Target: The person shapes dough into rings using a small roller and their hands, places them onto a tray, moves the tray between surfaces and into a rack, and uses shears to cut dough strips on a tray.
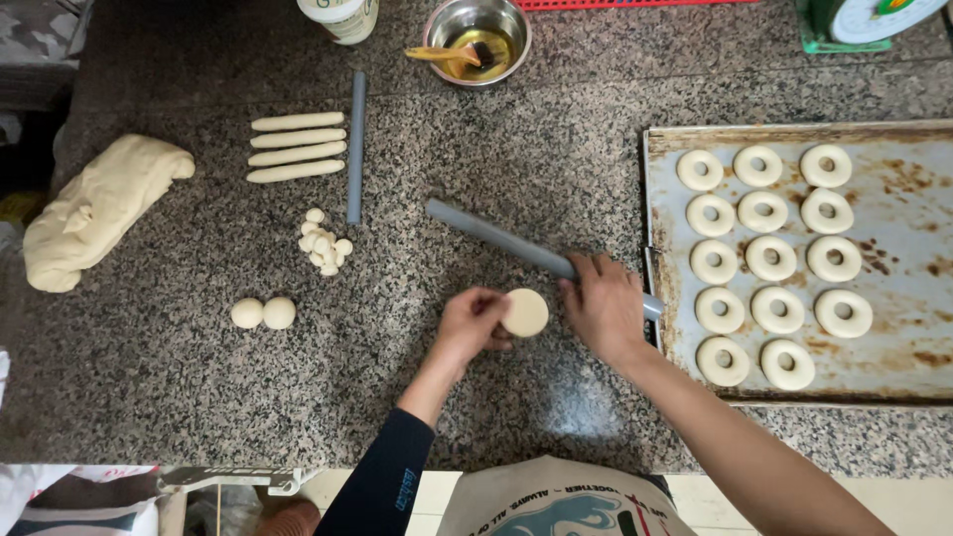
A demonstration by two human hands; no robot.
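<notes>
Seen from above on a speckled stone counter [516,149]: left hand [475,323] pinching a flat dough disc [525,312], right hand [606,306] closed around a grey rolling pin [496,236]. Just right, a baking tray [898,194] lined with dough rings [770,257].

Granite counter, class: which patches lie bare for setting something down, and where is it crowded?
Bare granite lies between the grey rod and the baking tray, and below the two dough balls toward the near edge. It is crowded around the dough logs, small dough bits and both hands. The tray's left part is filled with dough rings.
</notes>
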